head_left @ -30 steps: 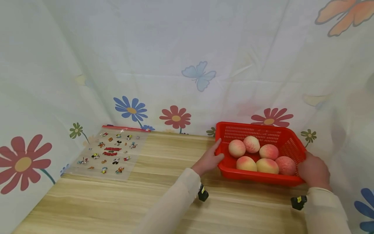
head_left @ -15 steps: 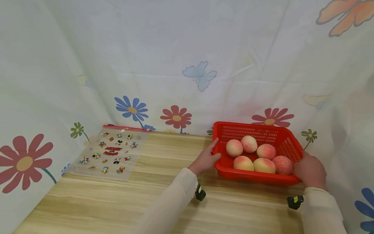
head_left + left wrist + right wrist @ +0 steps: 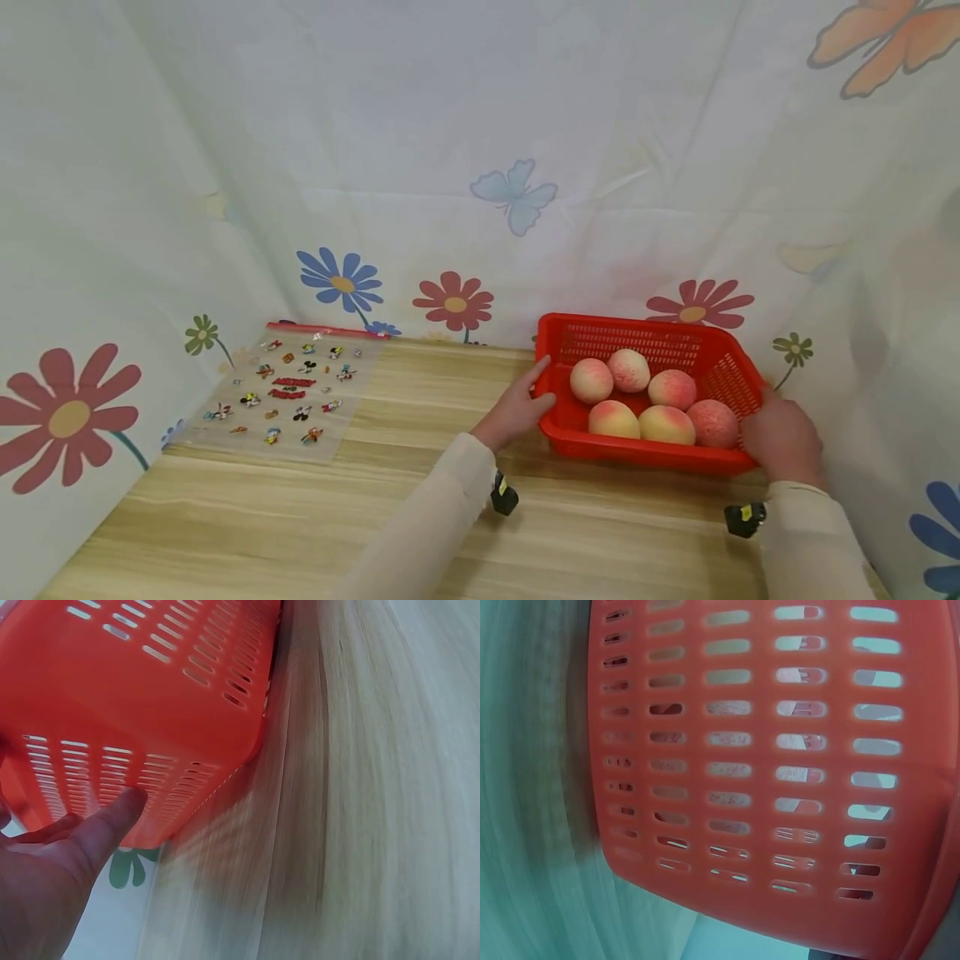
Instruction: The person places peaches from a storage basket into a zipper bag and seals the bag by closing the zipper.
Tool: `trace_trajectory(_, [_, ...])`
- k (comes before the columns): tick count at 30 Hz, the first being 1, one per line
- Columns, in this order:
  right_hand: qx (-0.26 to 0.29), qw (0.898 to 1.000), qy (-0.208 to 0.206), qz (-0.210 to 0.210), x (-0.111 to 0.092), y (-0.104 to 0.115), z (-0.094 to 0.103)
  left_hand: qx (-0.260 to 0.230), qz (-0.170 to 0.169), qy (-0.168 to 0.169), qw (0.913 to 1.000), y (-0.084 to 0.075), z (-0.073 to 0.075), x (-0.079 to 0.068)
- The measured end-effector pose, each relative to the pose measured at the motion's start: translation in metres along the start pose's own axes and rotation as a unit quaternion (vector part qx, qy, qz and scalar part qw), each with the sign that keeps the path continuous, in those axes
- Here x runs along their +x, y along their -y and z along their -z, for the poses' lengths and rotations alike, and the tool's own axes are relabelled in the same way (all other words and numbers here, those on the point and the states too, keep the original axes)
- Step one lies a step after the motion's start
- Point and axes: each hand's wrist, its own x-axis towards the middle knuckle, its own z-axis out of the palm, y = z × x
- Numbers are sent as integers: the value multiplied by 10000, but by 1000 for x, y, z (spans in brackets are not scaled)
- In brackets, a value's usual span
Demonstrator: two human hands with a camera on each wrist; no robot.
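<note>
A red plastic basket with slotted walls holds several peaches, pale yellow to pink. My left hand holds its left end, thumb at the rim. In the left wrist view, an extended finger of that hand lies against the slotted outer wall. My right hand grips the right end at the rim, its fingertips hidden. The right wrist view is filled by the basket's slotted wall, with peaches showing through the slots.
A clear zip bag with a red zip strip and cartoon prints lies flat at the table's back left. White curtains printed with flowers and butterflies stand behind and beside the wooden table. The basket sits close to the back curtain.
Both hands and the basket, peaches inside, have moved a little to the left across the table. The zip bag has kept its place.
</note>
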Motion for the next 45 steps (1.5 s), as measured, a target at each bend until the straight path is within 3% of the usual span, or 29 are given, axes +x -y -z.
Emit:
trace_trajectory(20, [49, 9998, -208, -33, -5, 18, -16, -132, -28, -51, 9999, 7, 22, -12])
trace_trajectory(27, [-178, 9992, -333, 128, -10, 27, -17, -121, 44, -144, 9998, 10, 30, -14])
trace_trajectory(45, [190, 9997, -128, -107, -14, 44, -25, -219, 21, -253, 9994, 16, 47, -21])
